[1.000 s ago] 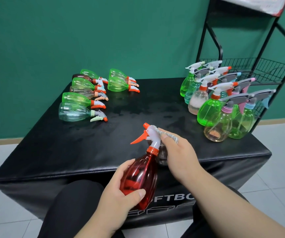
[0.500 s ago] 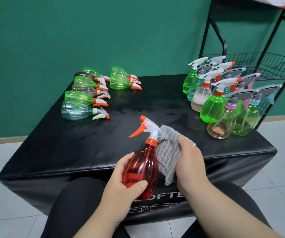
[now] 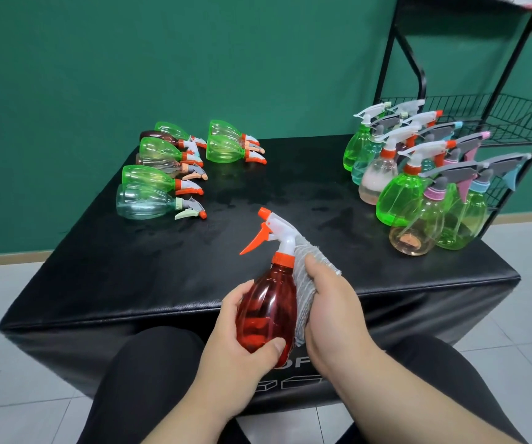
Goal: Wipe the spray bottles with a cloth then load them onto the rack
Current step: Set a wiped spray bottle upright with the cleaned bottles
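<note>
A red spray bottle [image 3: 266,309] with a white head and orange trigger is held upright over the near edge of the black table [image 3: 162,277]. My left hand [image 3: 242,357] grips its lower body. My right hand [image 3: 332,312] presses a grey cloth [image 3: 303,283] flat against the bottle's right side. Several bottles lie on their sides at the back left [image 3: 168,174]. Several others stand upright at the right [image 3: 418,187], beside the black wire rack [image 3: 495,116].
The rack's wire shelf [image 3: 514,123] stands behind the upright bottles at the table's right edge. A green wall runs behind the table. My knees in dark trousers [image 3: 149,379] touch the table's front. White tiled floor surrounds it.
My right hand with the cloth has slid down from the spray head to the bottle's body. The bottle now stands more upright and closer to me.
</note>
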